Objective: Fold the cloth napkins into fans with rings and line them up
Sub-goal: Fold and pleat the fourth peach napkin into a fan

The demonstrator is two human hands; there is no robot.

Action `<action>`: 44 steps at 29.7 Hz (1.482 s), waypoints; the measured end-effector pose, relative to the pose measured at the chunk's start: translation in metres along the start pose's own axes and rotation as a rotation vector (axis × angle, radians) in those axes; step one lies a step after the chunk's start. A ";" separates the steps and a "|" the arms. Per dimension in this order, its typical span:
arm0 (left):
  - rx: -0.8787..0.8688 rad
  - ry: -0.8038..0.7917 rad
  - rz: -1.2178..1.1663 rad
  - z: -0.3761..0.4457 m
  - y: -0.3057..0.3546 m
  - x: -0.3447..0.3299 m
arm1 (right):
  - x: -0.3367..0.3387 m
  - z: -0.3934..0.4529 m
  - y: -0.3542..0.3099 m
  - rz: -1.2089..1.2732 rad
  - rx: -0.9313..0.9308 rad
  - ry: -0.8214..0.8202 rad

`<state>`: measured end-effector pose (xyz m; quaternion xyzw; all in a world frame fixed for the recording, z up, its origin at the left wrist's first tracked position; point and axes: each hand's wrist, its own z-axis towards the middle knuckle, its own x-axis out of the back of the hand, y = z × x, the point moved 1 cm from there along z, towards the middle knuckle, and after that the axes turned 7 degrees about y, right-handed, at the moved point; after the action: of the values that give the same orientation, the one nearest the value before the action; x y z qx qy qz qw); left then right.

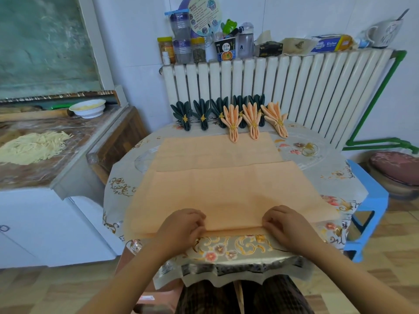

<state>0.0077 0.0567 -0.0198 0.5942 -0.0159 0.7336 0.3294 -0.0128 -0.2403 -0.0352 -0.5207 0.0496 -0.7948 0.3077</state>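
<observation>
**Ana:** Napkins first: where do they stand against the radiator (283, 87)?

**Ben:** Right at its foot, a row of finished fans. Five dark green fans (202, 115) are nearest the radiator, three peach fans (252, 123) just in front of them toward its right half, each cinched by a gold ring.

**Ana:** And what is left?

**Ben:** Two flat peach pieces, I'd judge. One unfolded napkin (217, 150) lies just on the near side of the fans. The working napkin (226, 191) lies nearer the person, farthest from the radiator, with only its first pleat begun at the near edge. Spare gold rings (309, 150) wait below the radiator's right end. So roughly eight done, two to go.

**Ana:** The hands?

**Ben:** The left hand (181, 225) and right hand (288, 223) both have fingers curled, pinching the near hem of the working napkin where it turns over.

**Ana:** Any writing?

**Ben:** On top of the radiator, a blue box (328, 44) reads "Kitchen". A noodle cup (225, 51) and a round printed fan (204, 17) carry Chinese characters too small to read.
</observation>
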 end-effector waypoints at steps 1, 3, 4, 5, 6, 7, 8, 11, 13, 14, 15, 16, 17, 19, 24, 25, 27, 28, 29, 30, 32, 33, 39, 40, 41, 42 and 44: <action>0.009 -0.008 -0.023 -0.005 0.001 -0.002 | 0.001 -0.006 -0.001 0.010 -0.006 0.000; 0.012 -0.003 -0.061 -0.013 0.003 -0.006 | 0.001 -0.015 -0.002 0.027 -0.001 -0.008; 0.013 -0.003 -0.072 -0.016 0.003 -0.006 | 0.001 -0.017 -0.003 0.037 0.007 -0.009; 0.011 -0.007 -0.087 -0.019 0.004 -0.007 | 0.002 -0.021 -0.003 0.043 0.011 -0.014; 0.012 -0.011 -0.098 -0.020 0.004 -0.007 | 0.002 -0.022 -0.004 0.044 0.017 -0.021; 0.014 -0.017 -0.114 -0.021 0.004 -0.006 | 0.002 -0.022 -0.005 0.043 0.022 -0.029; 0.020 -0.027 -0.131 -0.021 0.004 -0.005 | 0.003 -0.021 -0.006 0.038 0.022 -0.034; 0.048 -0.049 -0.172 -0.017 0.007 -0.001 | 0.002 -0.013 -0.011 0.013 0.001 -0.039; 0.092 -0.045 -0.199 -0.008 0.008 0.002 | -0.003 -0.002 -0.018 0.001 0.000 -0.045; 0.116 -0.036 -0.211 -0.004 0.009 0.004 | -0.006 0.003 -0.022 -0.002 0.004 -0.049; 0.139 -0.021 -0.197 0.003 0.005 0.005 | -0.013 0.015 -0.027 -0.006 0.017 -0.063; 0.160 -0.010 -0.162 0.010 0.001 0.005 | -0.019 0.024 -0.032 -0.007 0.022 -0.078; 0.190 -0.010 -0.115 0.017 -0.006 0.005 | -0.027 0.035 -0.037 -0.009 0.029 -0.087; 0.270 -0.014 -0.005 0.032 -0.020 0.004 | -0.042 0.054 -0.045 -0.016 0.038 -0.116; 0.463 0.007 0.172 0.066 -0.071 0.008 | -0.081 0.104 -0.057 -0.064 0.028 -0.191; 0.486 0.016 0.186 0.069 -0.076 0.008 | -0.082 0.105 -0.059 -0.074 0.015 -0.185; 0.539 0.013 0.213 0.081 -0.095 0.011 | -0.093 0.108 -0.059 -0.071 -0.002 -0.132; 0.569 -0.012 0.222 0.088 -0.103 0.013 | -0.097 0.107 -0.058 -0.072 -0.008 -0.113; 0.593 -0.049 0.230 0.093 -0.111 0.016 | -0.100 0.105 -0.058 -0.077 -0.011 -0.107; 0.604 -0.085 0.250 0.098 -0.116 0.021 | -0.099 0.102 -0.058 -0.082 -0.004 -0.094; 0.609 -0.139 0.281 0.111 -0.132 0.028 | -0.102 0.105 -0.057 -0.078 -0.008 -0.088; 0.617 -0.147 0.269 0.115 -0.136 0.033 | -0.103 0.106 -0.057 -0.080 -0.003 -0.080; 0.663 -0.304 0.153 0.128 -0.136 0.044 | -0.103 0.106 -0.054 -0.076 0.019 -0.076; 0.651 -0.259 0.114 0.127 -0.131 0.045 | -0.103 0.107 -0.054 -0.067 0.019 -0.086; 0.639 -0.203 0.083 0.125 -0.124 0.048 | -0.102 0.107 -0.054 -0.045 0.016 -0.087; 0.622 -0.145 0.072 0.122 -0.114 0.050 | -0.101 0.107 -0.053 -0.006 0.012 -0.075; 0.544 -0.057 0.119 0.115 -0.086 0.052 | -0.100 0.107 -0.051 0.121 -0.033 -0.024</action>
<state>0.1456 0.1008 0.0285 0.6791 0.1375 0.7120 0.1139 0.0839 -0.1198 -0.0460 -0.5314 0.0903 -0.7675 0.3470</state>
